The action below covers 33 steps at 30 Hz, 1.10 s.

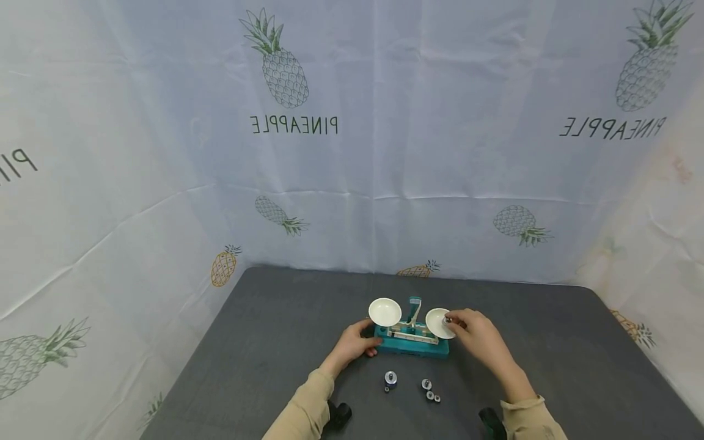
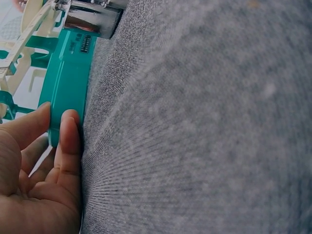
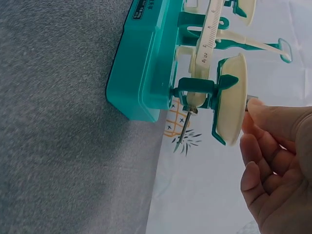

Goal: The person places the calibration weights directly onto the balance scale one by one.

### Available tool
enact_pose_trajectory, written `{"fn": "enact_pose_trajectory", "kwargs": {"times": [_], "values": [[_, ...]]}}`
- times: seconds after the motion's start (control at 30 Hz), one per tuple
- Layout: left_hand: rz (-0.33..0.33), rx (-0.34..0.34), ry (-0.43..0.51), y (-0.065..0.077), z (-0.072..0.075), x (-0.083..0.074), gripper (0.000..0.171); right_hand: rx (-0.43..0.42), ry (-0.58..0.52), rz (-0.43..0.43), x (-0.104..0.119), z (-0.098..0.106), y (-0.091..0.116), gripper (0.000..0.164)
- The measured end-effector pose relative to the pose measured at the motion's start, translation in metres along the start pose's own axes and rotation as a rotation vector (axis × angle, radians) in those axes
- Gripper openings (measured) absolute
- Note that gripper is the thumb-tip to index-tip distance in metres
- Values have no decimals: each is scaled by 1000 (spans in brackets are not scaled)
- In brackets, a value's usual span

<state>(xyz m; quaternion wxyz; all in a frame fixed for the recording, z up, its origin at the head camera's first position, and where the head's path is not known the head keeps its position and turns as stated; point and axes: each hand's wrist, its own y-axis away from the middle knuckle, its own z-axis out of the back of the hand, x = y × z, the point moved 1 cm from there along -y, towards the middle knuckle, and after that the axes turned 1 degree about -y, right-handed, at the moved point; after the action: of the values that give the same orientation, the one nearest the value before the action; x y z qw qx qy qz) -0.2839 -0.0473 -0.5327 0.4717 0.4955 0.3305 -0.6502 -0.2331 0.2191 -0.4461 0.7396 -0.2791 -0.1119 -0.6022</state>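
A teal balance scale point(image 1: 412, 349) with two cream pans stands on the dark table. My left hand point(image 1: 352, 344) grips the left end of its base point(image 2: 68, 83), thumb on one face and a finger on the other in the left wrist view. At the right pan point(image 1: 436, 325), my right hand point(image 1: 477, 335) pinches a small metal weight point(image 1: 447, 319) between thumb and fingers. In the right wrist view only a bit of that weight point(image 3: 250, 99) shows past the rim, the rest hidden by fingers and pan. The left pan point(image 1: 385, 312) holds nothing.
In front of the scale lie a larger metal weight point(image 1: 390, 377) with a tiny one beside it, and a group of small weights point(image 1: 426, 384) to the right. Pineapple-printed cloth point(image 1: 374, 153) hangs behind the table point(image 1: 286, 305).
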Motion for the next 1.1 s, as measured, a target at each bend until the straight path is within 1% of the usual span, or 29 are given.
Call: {"fn": "enact_pose_trajectory", "kwargs": {"times": [0.1,0.27,0.67,0.87,1.1], "values": [[-5,6,15,0,0,0,55,3,7,7,2,-1,-3,19],[-11,8,11,0,1,-1,55,16,21,6,4,-4,-6,19],[-2,6,13,1,1,-1,53,22,82,16,10,-10,-12,18],[3,11,22,1,0,0,54,27,63,15,10,-13,-13,18],[2,3,28,1,1,-2,55,37,51,3,9,-14,-15,20]]}}
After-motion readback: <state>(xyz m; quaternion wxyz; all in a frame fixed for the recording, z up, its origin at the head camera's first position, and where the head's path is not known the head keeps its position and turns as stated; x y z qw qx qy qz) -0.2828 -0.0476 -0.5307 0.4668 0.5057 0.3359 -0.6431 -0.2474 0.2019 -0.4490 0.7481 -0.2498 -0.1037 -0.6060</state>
